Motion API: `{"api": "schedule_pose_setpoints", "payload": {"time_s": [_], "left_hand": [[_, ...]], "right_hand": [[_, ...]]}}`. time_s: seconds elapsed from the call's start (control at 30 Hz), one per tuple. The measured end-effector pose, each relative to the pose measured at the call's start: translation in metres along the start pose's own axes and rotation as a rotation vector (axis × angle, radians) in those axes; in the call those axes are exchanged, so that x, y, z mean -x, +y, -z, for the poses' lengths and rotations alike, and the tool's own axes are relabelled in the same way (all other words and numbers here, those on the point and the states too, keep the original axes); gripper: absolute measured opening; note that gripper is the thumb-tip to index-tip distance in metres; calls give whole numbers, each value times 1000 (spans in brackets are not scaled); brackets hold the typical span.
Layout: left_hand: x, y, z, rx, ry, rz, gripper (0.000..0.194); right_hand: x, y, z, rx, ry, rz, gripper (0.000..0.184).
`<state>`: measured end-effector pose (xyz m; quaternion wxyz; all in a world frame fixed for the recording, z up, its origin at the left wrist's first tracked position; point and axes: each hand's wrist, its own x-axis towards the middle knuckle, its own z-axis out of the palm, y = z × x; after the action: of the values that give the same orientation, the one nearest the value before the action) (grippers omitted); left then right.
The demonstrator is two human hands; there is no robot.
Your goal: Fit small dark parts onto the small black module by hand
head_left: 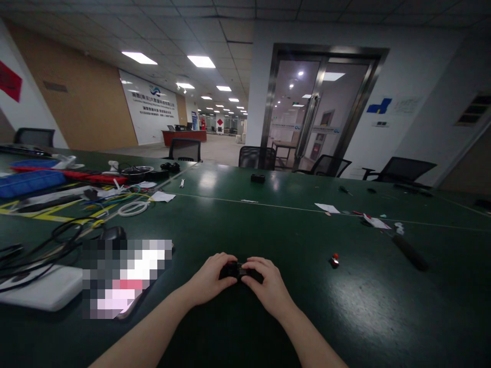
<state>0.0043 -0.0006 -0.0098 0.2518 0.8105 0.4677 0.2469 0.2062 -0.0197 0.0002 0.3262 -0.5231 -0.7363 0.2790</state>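
Both of my hands meet over a small black part on the dark green table, near its front edge. My left hand curls its fingers round the part's left side. My right hand pinches the part's right side with bent fingers. Most of the part is hidden under my fingers, so its shape is unclear. A small red and silver piece lies on the table to the right of my right hand, apart from it.
Left of my hands lie a blurred-out patch, a white flat device and black cables. Blue trays, wires and tools crowd the far left. A black handled tool, paper slips and chairs stand farther off.
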Motion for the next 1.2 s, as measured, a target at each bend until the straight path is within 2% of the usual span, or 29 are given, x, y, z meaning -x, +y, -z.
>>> {"api": "schedule_pose_setpoints", "payload": {"time_s": [0.27, 0.47, 0.97, 1.2], "left_hand": [[0, 4, 3, 34, -8, 21, 35], [0, 7, 5, 41, -10, 28, 33], [0, 7, 4, 55, -5, 59, 36], [1, 8, 6, 57, -11, 74, 37]], "right_hand": [[1, -1, 1, -79, 30, 30, 23], [3, -2, 2, -137, 89, -12, 23], [2, 3, 3, -168, 263, 24, 30], [2, 6, 2, -171, 292, -39, 33]]}}
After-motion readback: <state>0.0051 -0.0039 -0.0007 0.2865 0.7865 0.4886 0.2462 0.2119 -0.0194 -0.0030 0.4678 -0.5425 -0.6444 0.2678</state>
